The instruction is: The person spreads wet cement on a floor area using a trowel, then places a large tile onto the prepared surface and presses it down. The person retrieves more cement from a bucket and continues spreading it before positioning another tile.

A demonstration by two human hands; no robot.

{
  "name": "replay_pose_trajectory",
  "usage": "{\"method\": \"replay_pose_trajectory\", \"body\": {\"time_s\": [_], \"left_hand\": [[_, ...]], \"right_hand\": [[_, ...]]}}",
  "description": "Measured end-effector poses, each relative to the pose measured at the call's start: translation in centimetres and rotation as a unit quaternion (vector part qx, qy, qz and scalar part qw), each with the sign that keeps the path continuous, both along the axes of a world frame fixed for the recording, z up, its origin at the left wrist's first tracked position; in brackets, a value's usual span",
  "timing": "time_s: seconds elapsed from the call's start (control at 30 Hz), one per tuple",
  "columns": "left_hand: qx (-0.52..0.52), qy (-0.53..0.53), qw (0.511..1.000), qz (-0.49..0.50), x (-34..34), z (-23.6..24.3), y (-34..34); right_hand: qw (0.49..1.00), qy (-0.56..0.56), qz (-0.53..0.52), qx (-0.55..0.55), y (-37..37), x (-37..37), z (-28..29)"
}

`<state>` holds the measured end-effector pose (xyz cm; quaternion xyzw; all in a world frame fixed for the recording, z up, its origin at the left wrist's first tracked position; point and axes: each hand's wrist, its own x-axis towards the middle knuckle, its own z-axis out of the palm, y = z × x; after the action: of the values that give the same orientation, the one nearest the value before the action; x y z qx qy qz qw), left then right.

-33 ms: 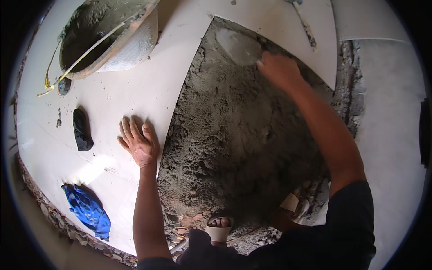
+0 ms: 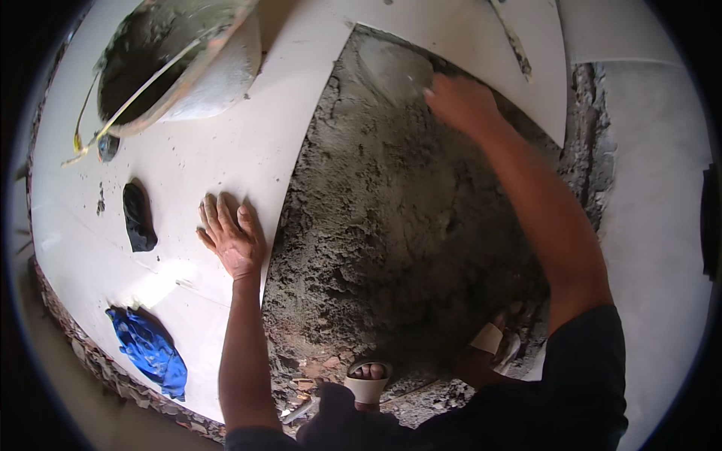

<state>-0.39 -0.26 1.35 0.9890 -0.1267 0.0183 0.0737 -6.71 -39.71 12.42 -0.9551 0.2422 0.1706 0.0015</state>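
My right hand (image 2: 460, 104) is closed round the handle of a trowel (image 2: 396, 69), its fingers a little smeared by motion. The broad grey blade lies against the far end of the mortar bed (image 2: 383, 188), close to the corner between the white tiles. The mortar is wet and grey, smoother under the blade and rough and lumpy nearer me. Palm down, my left hand (image 2: 232, 234) rests with outstretched fingers on the white tile (image 2: 188, 173) left of the bed. It holds nothing. The trowel's handle is mostly hidden by my right hand.
A mortar-crusted bucket (image 2: 214, 90) with a yellowish cord stands at the far left. Near it lie a black object (image 2: 138, 218) and a crumpled blue cloth (image 2: 150, 353). A mortar-stained stick (image 2: 513, 41) rests on the far tile. My sandalled foot (image 2: 368, 379) stands at the bed's near edge.
My right hand and the trowel have moved slightly away from me and to the left over the mortar. The left hand stays in place on the tile.
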Motion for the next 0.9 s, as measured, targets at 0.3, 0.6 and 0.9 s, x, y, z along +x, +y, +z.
{"method": "replay_pose_trajectory", "body": {"time_s": [0.3, 0.6, 0.9], "left_hand": [[-0.134, 0.032, 0.977, -0.162, 13.4, -0.6, -26.6], [0.028, 0.067, 0.997, -0.02, 15.3, 0.4, -36.2], [-0.033, 0.117, 0.984, -0.129, 18.4, 0.3, -35.5]], "right_hand": [[0.947, -0.093, -0.15, 0.267, 2.1, -20.9, 2.7], [0.8, -0.063, -0.48, 0.355, 3.4, -32.7, 5.3], [0.796, -0.11, -0.476, 0.356, 5.6, -37.5, 3.9]]}}
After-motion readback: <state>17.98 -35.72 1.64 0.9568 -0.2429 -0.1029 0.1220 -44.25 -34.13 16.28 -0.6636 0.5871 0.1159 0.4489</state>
